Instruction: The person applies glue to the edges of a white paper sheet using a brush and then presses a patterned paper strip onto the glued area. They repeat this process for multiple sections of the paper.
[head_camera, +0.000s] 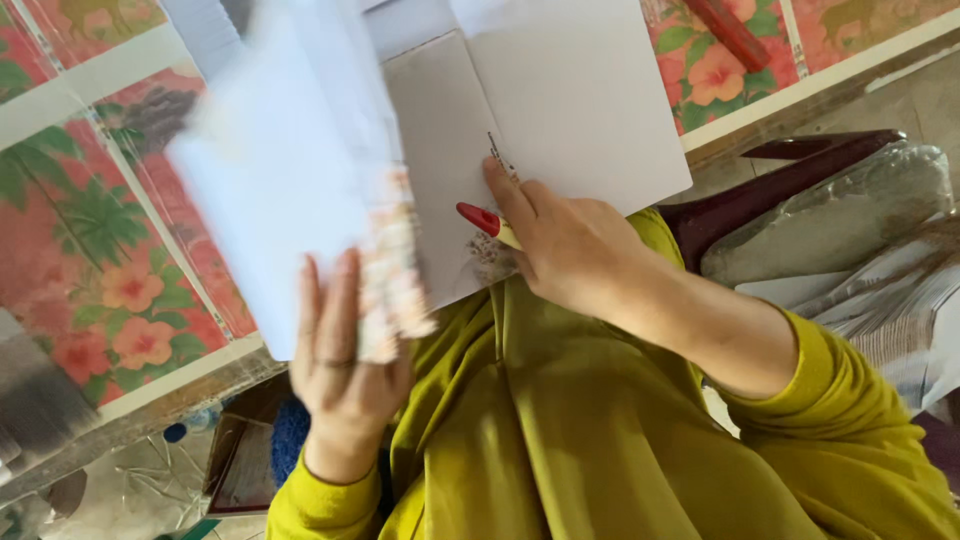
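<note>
We see the left hand (345, 365) gripping a blurred white paper stack (285, 190) just left of the open grey-paged booklet (540, 120). The right hand (570, 245), fingers closed around a red-tipped yellow pen (485, 222), presses on that booklet, which lies on the floral-patterned table (90, 250).

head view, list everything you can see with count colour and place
stack of sheets: one, white, blurred, held up at left centre
open booklet: one, white and pale grey pages, top centre on the table
pen: one, red cap, yellowish barrel, on the booklet under the right hand
table covering: one, pink and green flower print with white bands, left and top right
red object: one, lying at top right on the covering, kind unclear
wrapped bundles: a few, clear plastic and grey-white, right edge
ring: one, dark, on a left-hand finger
sleeves: two, mustard green, bottom
left hand: holds the stack from below
right hand: presses on the booklet, gripping the pen
</note>
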